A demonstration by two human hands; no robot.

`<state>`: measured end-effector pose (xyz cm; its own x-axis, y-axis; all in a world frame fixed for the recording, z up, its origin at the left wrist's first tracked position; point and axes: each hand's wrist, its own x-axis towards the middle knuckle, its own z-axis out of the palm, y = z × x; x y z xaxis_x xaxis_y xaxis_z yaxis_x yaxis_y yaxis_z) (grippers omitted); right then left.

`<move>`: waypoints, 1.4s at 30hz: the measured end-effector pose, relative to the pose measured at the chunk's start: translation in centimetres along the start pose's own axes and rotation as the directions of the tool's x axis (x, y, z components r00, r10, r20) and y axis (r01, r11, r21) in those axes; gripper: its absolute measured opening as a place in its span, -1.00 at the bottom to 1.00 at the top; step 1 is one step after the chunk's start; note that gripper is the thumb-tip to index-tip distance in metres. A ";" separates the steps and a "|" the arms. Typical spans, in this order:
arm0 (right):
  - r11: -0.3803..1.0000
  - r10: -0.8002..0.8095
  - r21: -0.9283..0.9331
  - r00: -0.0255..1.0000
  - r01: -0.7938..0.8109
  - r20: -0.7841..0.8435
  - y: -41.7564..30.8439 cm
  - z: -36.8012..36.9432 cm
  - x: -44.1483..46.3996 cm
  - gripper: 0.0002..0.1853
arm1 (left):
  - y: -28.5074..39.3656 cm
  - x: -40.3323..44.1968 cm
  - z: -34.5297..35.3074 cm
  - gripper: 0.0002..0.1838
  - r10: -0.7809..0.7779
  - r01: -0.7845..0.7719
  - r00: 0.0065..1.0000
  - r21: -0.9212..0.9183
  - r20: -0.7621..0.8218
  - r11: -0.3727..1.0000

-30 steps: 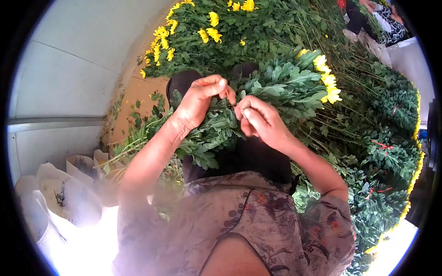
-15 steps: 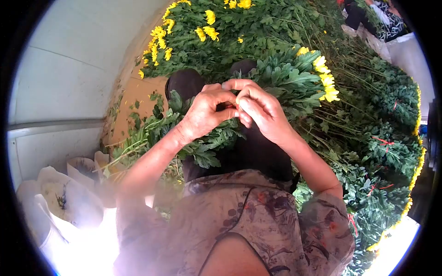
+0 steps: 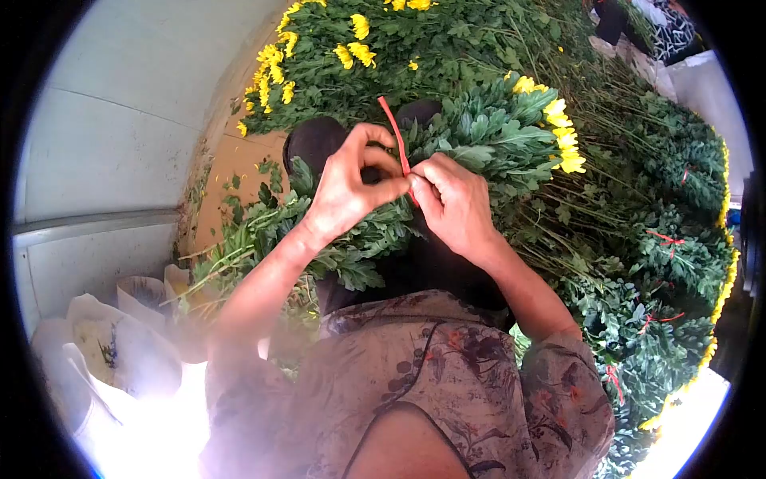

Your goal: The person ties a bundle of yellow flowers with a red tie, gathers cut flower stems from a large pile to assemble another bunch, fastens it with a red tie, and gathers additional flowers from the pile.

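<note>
A leafy bunch of yellow flowers [image 3: 499, 132] lies across my knees, blooms to the right and cut stems to the left. Around its middle a red tie [image 3: 393, 132] shows, one end standing up between my hands. My left hand [image 3: 347, 188] is on the left of the tie, its thumb and a finger pinched on it and the other fingers curled. My right hand [image 3: 455, 199] is closed on the tie from the right, with fingertips touching those of my left hand. The knot area is hidden by my fingers.
Loose yellow flowers [image 3: 359, 54] on long stems are heaped ahead. Bunches with red ties [image 3: 666, 239] line the right side. White paper sleeves [image 3: 120, 343] stand at the lower left beside a pale wall [image 3: 120, 120]. Part of another person [image 3: 674, 36] shows at the top right.
The red tie's end now stands up in view above my fingers. My right hand's fingers have drawn back and curled in, while my left hand has opened out slightly around the tie.
</note>
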<state>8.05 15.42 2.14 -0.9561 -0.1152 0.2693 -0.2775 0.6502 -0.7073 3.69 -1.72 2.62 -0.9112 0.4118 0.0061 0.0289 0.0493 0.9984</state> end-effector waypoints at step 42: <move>0.958 -0.152 -0.227 0.983 0.173 0.105 -0.4 -2.9 0.6 -0.92 | 0.1 -2.6 0.7 -0.81 0.418 -0.367 0.907 0.580 0.050 0.727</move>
<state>7.89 17.28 4.42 -0.9072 -0.2912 0.3038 -0.4100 0.7738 -0.4828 6.33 -2.10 2.62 -0.7941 0.4393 0.4201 0.5937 0.4124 0.6910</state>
